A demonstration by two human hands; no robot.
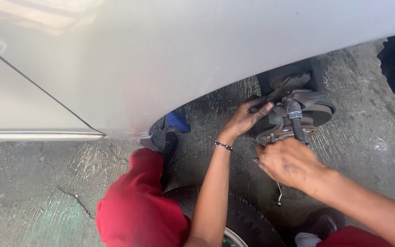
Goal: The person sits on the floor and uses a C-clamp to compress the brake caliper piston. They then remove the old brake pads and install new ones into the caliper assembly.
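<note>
Under the silver car's wheel arch (216,87), the rusty steel brake disc and caliper assembly (298,120) sat bare, wheel off. It looked heavy, rigid and greasy, best gripped by the caliper body. The left hand (248,118) reached up, fingers (264,109) curled on the caliper's edge. The right hand (289,162), wrist bent, was closed round a thin metal wrench (278,194) below the disc.
</note>
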